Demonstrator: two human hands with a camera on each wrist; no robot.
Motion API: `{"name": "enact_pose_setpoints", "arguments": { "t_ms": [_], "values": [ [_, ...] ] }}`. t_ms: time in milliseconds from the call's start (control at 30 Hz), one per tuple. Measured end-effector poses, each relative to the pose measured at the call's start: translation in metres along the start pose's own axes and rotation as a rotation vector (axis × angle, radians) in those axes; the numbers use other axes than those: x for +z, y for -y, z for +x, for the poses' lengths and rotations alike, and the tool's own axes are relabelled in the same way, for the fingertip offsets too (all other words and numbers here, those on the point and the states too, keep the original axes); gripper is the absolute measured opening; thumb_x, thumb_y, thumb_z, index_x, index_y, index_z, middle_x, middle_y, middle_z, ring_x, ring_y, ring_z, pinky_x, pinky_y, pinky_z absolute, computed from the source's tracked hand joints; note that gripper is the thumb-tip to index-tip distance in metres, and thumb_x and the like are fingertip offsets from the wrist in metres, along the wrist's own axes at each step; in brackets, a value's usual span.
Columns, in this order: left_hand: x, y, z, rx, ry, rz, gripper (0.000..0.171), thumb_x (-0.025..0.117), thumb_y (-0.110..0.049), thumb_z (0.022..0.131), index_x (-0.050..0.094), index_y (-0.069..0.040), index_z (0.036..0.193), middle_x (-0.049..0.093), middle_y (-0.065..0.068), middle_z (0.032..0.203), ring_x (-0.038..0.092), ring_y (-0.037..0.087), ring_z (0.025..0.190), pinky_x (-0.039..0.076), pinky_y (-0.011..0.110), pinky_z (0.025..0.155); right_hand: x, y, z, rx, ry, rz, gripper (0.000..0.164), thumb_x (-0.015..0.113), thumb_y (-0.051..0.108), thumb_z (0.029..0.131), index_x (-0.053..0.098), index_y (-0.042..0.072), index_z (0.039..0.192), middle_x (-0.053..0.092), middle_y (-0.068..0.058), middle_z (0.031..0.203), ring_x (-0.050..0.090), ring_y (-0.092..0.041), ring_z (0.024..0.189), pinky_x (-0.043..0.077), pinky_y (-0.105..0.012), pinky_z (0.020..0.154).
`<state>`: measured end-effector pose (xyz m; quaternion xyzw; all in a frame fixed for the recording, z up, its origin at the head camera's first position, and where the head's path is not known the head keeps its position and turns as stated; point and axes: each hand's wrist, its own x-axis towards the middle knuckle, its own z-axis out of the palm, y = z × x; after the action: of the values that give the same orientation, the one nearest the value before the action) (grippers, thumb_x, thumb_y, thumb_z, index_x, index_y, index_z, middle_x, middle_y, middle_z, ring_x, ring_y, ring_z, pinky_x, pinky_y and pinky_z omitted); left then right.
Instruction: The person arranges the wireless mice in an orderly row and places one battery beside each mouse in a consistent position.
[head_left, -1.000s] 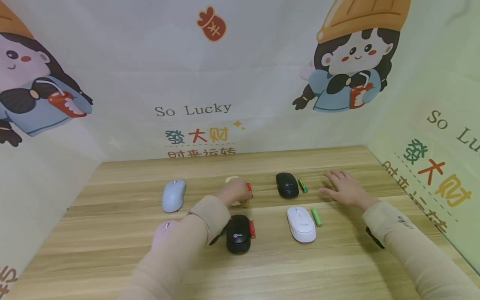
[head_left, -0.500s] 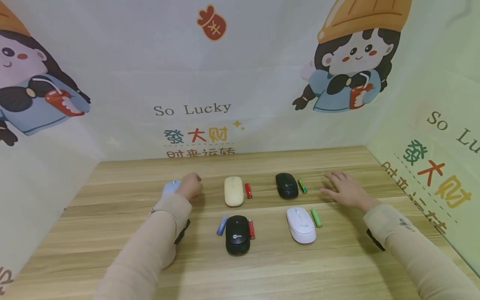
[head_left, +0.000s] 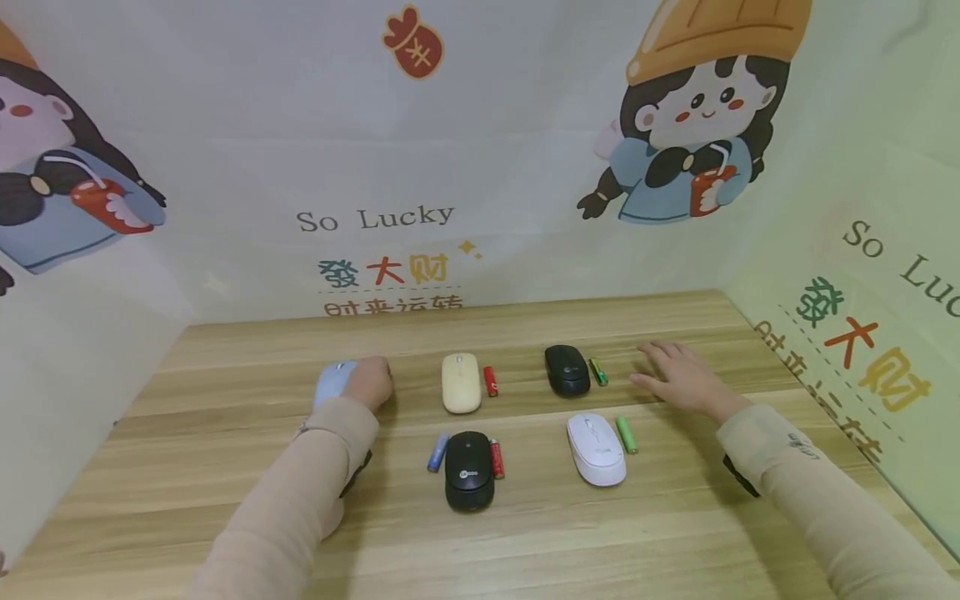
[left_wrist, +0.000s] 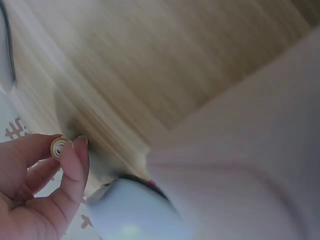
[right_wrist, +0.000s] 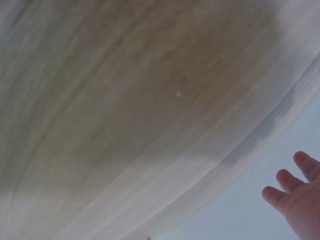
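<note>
Near the back left, my left hand (head_left: 370, 382) is beside a light blue mouse (head_left: 331, 383) and hides part of it. In the left wrist view its thumb and fingers pinch a battery (left_wrist: 59, 149), of which the round end with a coil shape shows. My right hand (head_left: 681, 377) rests at the right with its fingers spread, holding nothing. Closest to it are a green battery (head_left: 597, 372) and a black mouse (head_left: 567, 370). In the right wrist view only some fingers (right_wrist: 282, 197) show at the edge.
A cream mouse (head_left: 461, 383) has a red battery (head_left: 491, 381) on its right. In front, another black mouse (head_left: 469, 471) lies between a blue battery (head_left: 438, 452) and a red one. A white mouse (head_left: 596, 450) lies beside a light green battery (head_left: 626, 435). Printed cloth (head_left: 525, 167) surrounds the wooden table.
My left hand has moved left from the cream mouse to the light blue mouse, uncovering the cream mouse and the blue battery. The right hand has stayed in place while the head view shifted slightly.
</note>
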<state>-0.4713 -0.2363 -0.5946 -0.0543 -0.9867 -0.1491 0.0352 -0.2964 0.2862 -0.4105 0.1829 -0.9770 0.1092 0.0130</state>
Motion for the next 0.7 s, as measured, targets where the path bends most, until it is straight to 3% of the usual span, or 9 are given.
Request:
{"name": "enact_pose_setpoints", "arguments": {
  "t_ms": [33, 100, 200, 300, 367, 467, 600, 700],
  "values": [
    [0.018, 0.014, 0.016, -0.007, -0.012, 0.027, 0.009, 0.052, -0.009, 0.074, 0.059, -0.009, 0.069, 0.06, 0.01, 0.071, 0.052, 0.024, 0.059, 0.045, 0.037, 0.054, 0.0, 0.0, 0.0, 0.0, -0.001, -0.001, 0.065, 0.045, 0.044, 0.093, 0.035, -0.005, 0.135, 0.036, -0.032, 0.134, 0.03, -0.051, 0.123, 0.023, -0.06, 0.101],
    [0.009, 0.006, 0.008, 0.005, -0.015, 0.051, 0.01, 0.05, -0.008, 0.074, 0.058, -0.009, 0.068, 0.06, 0.011, 0.07, 0.052, 0.024, 0.058, 0.045, 0.037, 0.054, 0.0, 0.001, 0.0, 0.0, -0.001, 0.0, 0.066, 0.045, 0.045, 0.093, 0.035, -0.005, 0.135, 0.037, -0.032, 0.134, 0.03, -0.051, 0.123, 0.024, -0.06, 0.101],
    [-0.058, -0.054, -0.042, -0.037, 0.066, 0.065, 0.011, 0.047, -0.001, 0.075, 0.058, -0.002, 0.073, 0.061, 0.017, 0.075, 0.055, 0.027, 0.063, 0.048, 0.039, 0.06, 0.0, 0.0, 0.001, 0.006, 0.0, 0.007, 0.066, 0.044, 0.045, 0.093, 0.034, -0.005, 0.136, 0.036, -0.032, 0.134, 0.03, -0.05, 0.123, 0.024, -0.06, 0.101],
    [-0.129, -0.112, -0.098, -0.036, 0.104, 0.057, 0.014, 0.044, 0.002, 0.078, 0.058, 0.003, 0.077, 0.061, 0.021, 0.08, 0.056, 0.03, 0.068, 0.049, 0.037, 0.064, 0.0, 0.0, 0.001, 0.008, 0.0, 0.022, 0.066, 0.044, 0.044, 0.093, 0.034, -0.004, 0.136, 0.035, -0.032, 0.135, 0.03, -0.05, 0.123, 0.024, -0.06, 0.101],
    [-0.157, -0.136, -0.119, -0.05, 0.127, 0.054, 0.015, 0.042, 0.003, 0.079, 0.057, 0.005, 0.077, 0.062, 0.022, 0.082, 0.057, 0.03, 0.071, 0.049, 0.038, 0.068, 0.0, -0.001, 0.001, 0.011, 0.004, 0.026, 0.066, 0.044, 0.044, 0.093, 0.033, -0.004, 0.136, 0.035, -0.032, 0.135, 0.03, -0.05, 0.124, 0.023, -0.06, 0.101],
    [-0.171, -0.149, -0.131, -0.074, 0.132, 0.061, 0.016, 0.042, 0.002, 0.082, 0.057, 0.006, 0.079, 0.062, 0.023, 0.086, 0.058, 0.031, 0.075, 0.049, 0.04, 0.072, -0.001, 0.0, 0.0, 0.007, 0.003, 0.023, 0.066, 0.044, 0.045, 0.093, 0.034, -0.004, 0.136, 0.035, -0.032, 0.135, 0.03, -0.051, 0.123, 0.024, -0.061, 0.1],
    [-0.169, -0.148, -0.13, -0.082, 0.119, 0.067, 0.016, 0.042, 0.0, 0.084, 0.057, 0.006, 0.08, 0.062, 0.024, 0.088, 0.059, 0.033, 0.076, 0.049, 0.042, 0.072, -0.001, 0.001, 0.001, 0.009, 0.002, 0.025, 0.066, 0.045, 0.045, 0.093, 0.034, -0.004, 0.136, 0.034, -0.032, 0.135, 0.031, -0.051, 0.122, 0.025, -0.061, 0.099],
    [-0.169, -0.147, -0.127, -0.111, 0.115, 0.049, 0.016, 0.045, -0.002, 0.084, 0.058, 0.006, 0.089, 0.062, 0.024, 0.089, 0.059, 0.031, 0.071, 0.05, 0.04, 0.064, -0.001, 0.001, 0.001, 0.003, 0.0, 0.019, 0.065, 0.045, 0.043, 0.093, 0.034, -0.005, 0.135, 0.034, -0.033, 0.135, 0.031, -0.052, 0.122, 0.024, -0.061, 0.1]
  ]
}}
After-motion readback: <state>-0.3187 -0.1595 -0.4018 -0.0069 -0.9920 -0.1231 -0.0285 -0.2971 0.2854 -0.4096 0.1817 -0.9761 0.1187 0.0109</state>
